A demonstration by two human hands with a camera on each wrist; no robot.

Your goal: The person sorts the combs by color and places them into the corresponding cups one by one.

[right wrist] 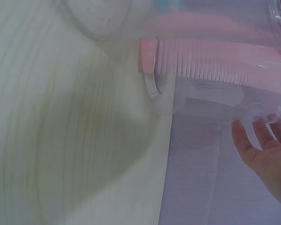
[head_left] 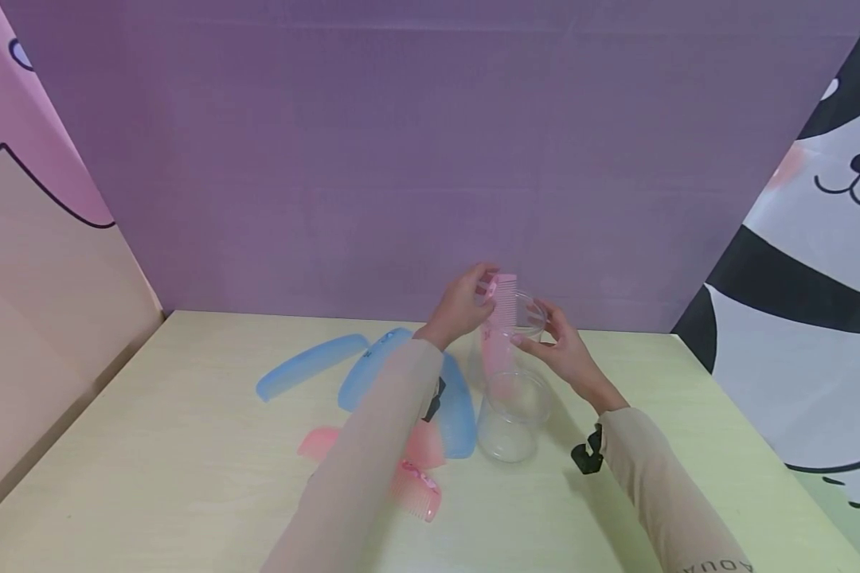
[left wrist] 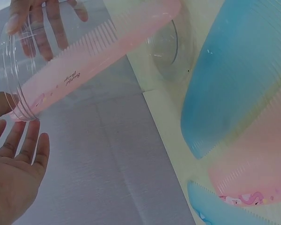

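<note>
Upright inside a clear plastic cup (left wrist: 5, 61), a pink comb (head_left: 502, 318) sticks up past the rim. My left hand (head_left: 462, 306) pinches the comb's upper end between thumb and fingers, close to the rim. On the other side my right hand (head_left: 562, 350) holds the cup near its top, thumb in front and fingers behind. A second clear cup (head_left: 507, 447) stands just in front of the first. In the left wrist view, printed letters and a small picture show on the comb. The right wrist view catches only part of my right hand (right wrist: 269, 157).
Several combs lie left of the cups: blue ones (head_left: 311, 366) farther back, pink ones (head_left: 417, 492) nearer, partly covered by my left sleeve (head_left: 373, 454). The light wooden table (head_left: 150, 446) ends at a purple backdrop (head_left: 315, 175).
</note>
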